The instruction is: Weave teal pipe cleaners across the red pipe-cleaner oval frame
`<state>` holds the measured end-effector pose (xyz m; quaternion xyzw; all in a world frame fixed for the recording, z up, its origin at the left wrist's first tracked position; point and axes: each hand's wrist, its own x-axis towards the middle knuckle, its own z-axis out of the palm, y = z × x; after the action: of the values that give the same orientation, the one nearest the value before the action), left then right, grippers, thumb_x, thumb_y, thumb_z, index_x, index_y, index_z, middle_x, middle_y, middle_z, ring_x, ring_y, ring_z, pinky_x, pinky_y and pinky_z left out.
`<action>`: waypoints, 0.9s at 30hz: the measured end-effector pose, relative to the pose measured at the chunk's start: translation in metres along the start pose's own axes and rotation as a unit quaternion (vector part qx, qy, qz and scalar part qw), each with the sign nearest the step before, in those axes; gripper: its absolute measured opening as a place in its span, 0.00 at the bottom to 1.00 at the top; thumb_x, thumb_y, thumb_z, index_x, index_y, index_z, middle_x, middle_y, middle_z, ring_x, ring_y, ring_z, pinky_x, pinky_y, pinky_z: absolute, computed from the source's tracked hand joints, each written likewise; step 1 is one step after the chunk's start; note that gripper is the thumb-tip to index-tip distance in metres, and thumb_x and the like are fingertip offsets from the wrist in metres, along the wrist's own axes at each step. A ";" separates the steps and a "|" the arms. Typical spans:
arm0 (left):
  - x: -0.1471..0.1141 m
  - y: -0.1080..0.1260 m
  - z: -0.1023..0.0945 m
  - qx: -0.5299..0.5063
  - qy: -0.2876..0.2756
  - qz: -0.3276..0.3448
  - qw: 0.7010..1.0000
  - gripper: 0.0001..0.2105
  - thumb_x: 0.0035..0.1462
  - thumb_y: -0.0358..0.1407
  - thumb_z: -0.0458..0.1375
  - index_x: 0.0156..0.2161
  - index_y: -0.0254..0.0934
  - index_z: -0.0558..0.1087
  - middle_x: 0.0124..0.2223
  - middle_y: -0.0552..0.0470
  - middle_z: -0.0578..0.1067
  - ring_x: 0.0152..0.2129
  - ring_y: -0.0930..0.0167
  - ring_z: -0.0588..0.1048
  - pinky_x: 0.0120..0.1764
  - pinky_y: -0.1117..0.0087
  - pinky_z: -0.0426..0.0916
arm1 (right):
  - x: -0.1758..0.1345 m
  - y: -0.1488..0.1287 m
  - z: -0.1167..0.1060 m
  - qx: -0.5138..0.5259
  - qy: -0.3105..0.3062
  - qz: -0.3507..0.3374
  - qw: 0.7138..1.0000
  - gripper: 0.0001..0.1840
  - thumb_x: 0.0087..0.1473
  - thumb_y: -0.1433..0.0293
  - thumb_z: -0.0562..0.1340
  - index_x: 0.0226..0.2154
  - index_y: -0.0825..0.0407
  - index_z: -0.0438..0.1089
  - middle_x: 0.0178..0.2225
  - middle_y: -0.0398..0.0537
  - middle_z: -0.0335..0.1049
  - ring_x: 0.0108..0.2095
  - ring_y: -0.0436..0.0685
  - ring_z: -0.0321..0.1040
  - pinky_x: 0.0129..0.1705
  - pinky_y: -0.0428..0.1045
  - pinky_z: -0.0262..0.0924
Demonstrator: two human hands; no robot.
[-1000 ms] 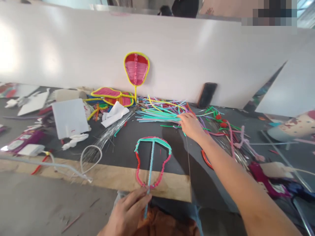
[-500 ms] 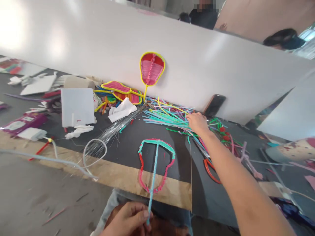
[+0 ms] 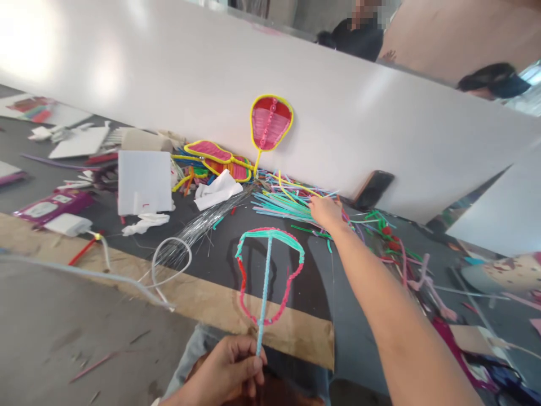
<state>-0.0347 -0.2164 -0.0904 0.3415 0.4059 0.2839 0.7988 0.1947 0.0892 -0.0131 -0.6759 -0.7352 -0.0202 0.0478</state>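
Observation:
My left hand [image 3: 236,363] is closed around the light blue stem of a pipe-cleaner frame [image 3: 266,276], which stands upright from the fingers. Its outline is mint green across the top, red on the left and pink lower down; the middle is open apart from the stem. Farther off, my right hand [image 3: 327,213] reaches into a loose pile of pipe cleaners [image 3: 283,204], mostly mint and light blue. The back of that hand hides its fingertips, so any grip there cannot be seen.
Against the white partition [image 3: 190,79] leans a yellow-edged pink and red fan shape [image 3: 270,124]. A phone [image 3: 374,189] rests right of the pile. Thin wires [image 3: 190,231], a white box [image 3: 145,181] and a looped cable [image 3: 171,242] lie left. Two people are beyond the partition.
My right hand has shifted left over the pipe-cleaner pile. The frame in my left hand has risen slightly and tilted a little. The whole view has drifted, moving the background rightward.

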 end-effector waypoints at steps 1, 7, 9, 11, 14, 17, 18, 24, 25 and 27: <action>0.000 -0.001 0.001 0.009 0.009 0.006 1.000 0.18 0.47 0.47 0.61 0.32 0.30 0.70 0.24 0.52 0.73 0.16 0.78 0.69 0.21 0.78 0.59 | 0.003 -0.004 0.004 0.008 -0.004 0.007 1.000 0.12 0.53 0.70 0.56 0.38 0.49 0.73 0.38 0.54 0.74 0.44 0.62 0.66 0.47 0.59 0.52; -0.001 -0.004 0.013 0.055 0.058 0.016 0.997 0.14 0.49 0.44 0.57 0.30 0.32 0.68 0.24 0.54 0.72 0.16 0.77 0.69 0.20 0.77 0.59 | 0.018 0.014 -0.008 0.128 0.035 0.037 0.990 0.06 0.47 0.72 0.59 0.25 0.51 0.73 0.29 0.50 0.74 0.37 0.61 0.69 0.41 0.54 0.57; -0.002 -0.003 0.015 0.082 0.070 0.018 0.994 0.12 0.50 0.41 0.56 0.29 0.32 0.68 0.24 0.54 0.72 0.16 0.77 0.70 0.20 0.78 0.59 | 0.022 0.029 -0.019 0.195 0.072 0.050 0.977 0.05 0.46 0.70 0.59 0.24 0.52 0.71 0.27 0.48 0.74 0.35 0.59 0.69 0.38 0.51 0.59; -0.002 -0.003 0.017 0.101 0.077 0.021 0.992 0.10 0.51 0.40 0.55 0.30 0.32 0.68 0.25 0.53 0.73 0.17 0.77 0.70 0.20 0.78 0.59 | 0.025 0.042 -0.030 0.270 0.114 0.065 0.954 0.07 0.47 0.67 0.59 0.25 0.54 0.69 0.27 0.48 0.73 0.33 0.57 0.70 0.35 0.49 0.60; 0.000 -0.002 0.018 0.114 0.077 0.023 0.990 0.11 0.52 0.40 0.53 0.30 0.32 0.68 0.26 0.53 0.73 0.17 0.77 0.71 0.20 0.78 0.59 | 0.024 0.055 -0.041 0.382 0.168 0.075 0.906 0.09 0.48 0.65 0.58 0.27 0.54 0.66 0.29 0.48 0.73 0.32 0.53 0.70 0.32 0.47 0.62; 0.001 -0.003 0.020 0.114 0.076 0.021 0.990 0.11 0.53 0.41 0.54 0.30 0.33 0.67 0.25 0.55 0.73 0.16 0.77 0.71 0.20 0.79 0.59 | 0.019 0.059 -0.050 0.464 0.193 0.066 0.862 0.09 0.47 0.64 0.59 0.25 0.52 0.62 0.28 0.46 0.71 0.31 0.52 0.71 0.30 0.46 0.63; 0.002 -0.003 0.021 0.112 0.076 0.017 0.991 0.11 0.52 0.41 0.54 0.31 0.33 0.67 0.25 0.55 0.73 0.16 0.77 0.70 0.19 0.79 0.59 | 0.017 0.060 -0.053 0.496 0.197 0.062 0.843 0.09 0.45 0.64 0.61 0.24 0.52 0.61 0.27 0.45 0.70 0.30 0.51 0.71 0.29 0.46 0.63; 0.001 0.002 0.028 0.163 0.040 -0.010 0.986 0.07 0.51 0.36 0.52 0.30 0.33 0.67 0.24 0.55 0.73 0.16 0.76 0.71 0.18 0.79 0.59 | 0.010 0.055 -0.069 0.640 0.186 0.066 0.743 0.10 0.41 0.70 0.65 0.23 0.52 0.61 0.24 0.41 0.68 0.28 0.49 0.69 0.27 0.43 0.63; 0.001 0.004 0.029 0.173 0.032 -0.019 0.984 0.07 0.51 0.36 0.52 0.30 0.33 0.67 0.24 0.55 0.73 0.16 0.76 0.71 0.18 0.79 0.58 | 0.009 0.054 -0.070 0.642 0.190 0.068 0.739 0.09 0.42 0.71 0.65 0.23 0.53 0.62 0.24 0.41 0.68 0.28 0.49 0.69 0.27 0.43 0.63; 0.002 0.006 0.030 0.192 0.018 -0.039 0.981 0.07 0.51 0.35 0.51 0.32 0.33 0.68 0.24 0.55 0.73 0.16 0.76 0.71 0.18 0.80 0.59 | 0.008 0.052 -0.074 0.647 0.201 0.061 0.733 0.08 0.43 0.72 0.64 0.24 0.53 0.62 0.24 0.41 0.68 0.28 0.48 0.69 0.27 0.43 0.63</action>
<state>-0.0092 -0.2203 -0.0733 0.4670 0.4803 0.1758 0.7214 0.2492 0.0948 0.0594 -0.5057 -0.5009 0.3277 0.6213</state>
